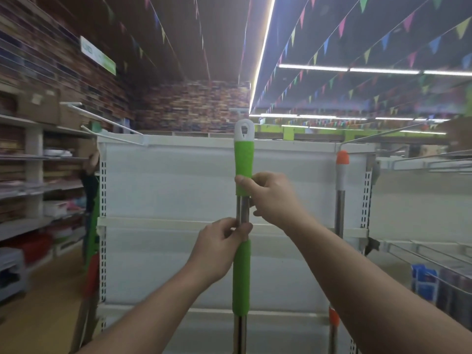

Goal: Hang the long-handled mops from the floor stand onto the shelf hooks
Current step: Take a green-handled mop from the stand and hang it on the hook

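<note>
Mop (244,164) held upright before the shelf (178,190).
It is gripped by the right hand (270,198) at the upper green sleeve, the left hand (222,249) just below; judged light, stiff, steel slippery, foam best held.

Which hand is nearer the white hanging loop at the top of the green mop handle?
The right hand. It grips the handle at the bottom of the upper green grip, below the white hanging loop. The left hand holds the handle lower, at the top of the lower green grip.

Single head-worn wide-angle view, facing forward and slightly upward, close before a white metal shelf end panel (178,190), ceiling visible
</note>
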